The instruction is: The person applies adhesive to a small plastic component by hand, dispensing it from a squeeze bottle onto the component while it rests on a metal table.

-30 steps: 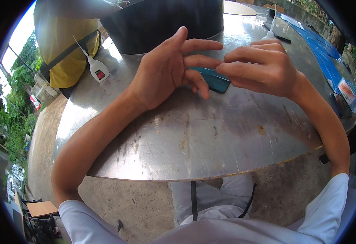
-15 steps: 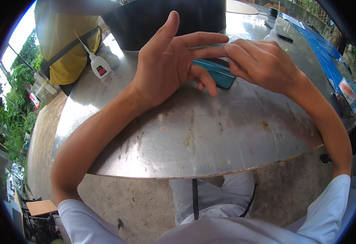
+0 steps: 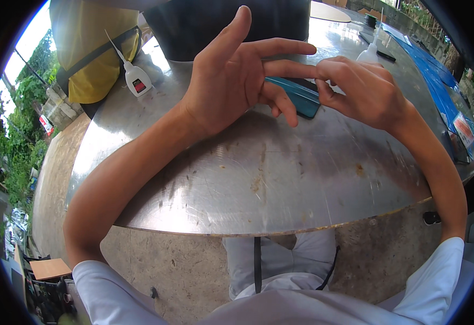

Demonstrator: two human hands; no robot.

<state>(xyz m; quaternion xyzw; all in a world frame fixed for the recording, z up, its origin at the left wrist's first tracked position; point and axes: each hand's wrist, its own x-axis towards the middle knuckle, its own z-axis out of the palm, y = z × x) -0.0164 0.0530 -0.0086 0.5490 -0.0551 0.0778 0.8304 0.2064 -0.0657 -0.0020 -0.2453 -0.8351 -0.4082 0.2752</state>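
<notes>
Over the table my left hand (image 3: 221,89) is raised with its palm in view, thumb up and index finger stretched out. It holds nothing; its other fingers bend downward. My right hand (image 3: 364,95) is closed, pinching the tip of the left middle finger between thumb and fingers. Whether something small sits in that pinch cannot be made out. Beneath the hands lies a flat, glossy teal object (image 3: 307,110), partly covered by them. A white squeeze bottle with a long thin nozzle (image 3: 137,79) stands left of my left hand. Behind my right hand is a similar bottle (image 3: 368,53), partly hidden.
The shiny metal table (image 3: 280,184) has a curved-looking near edge at my lap. A large black object (image 3: 223,30) stands at the back, beside a yellow bag (image 3: 93,54) with a dark strap. Blue sheeting (image 3: 424,70) lies along the right side, near a dark flat object (image 3: 386,56).
Both hands appear slightly further right in the picture, as do the things on the table. The right fingers keep their pinch on the left middle fingertip, with the right index finger more curled.
</notes>
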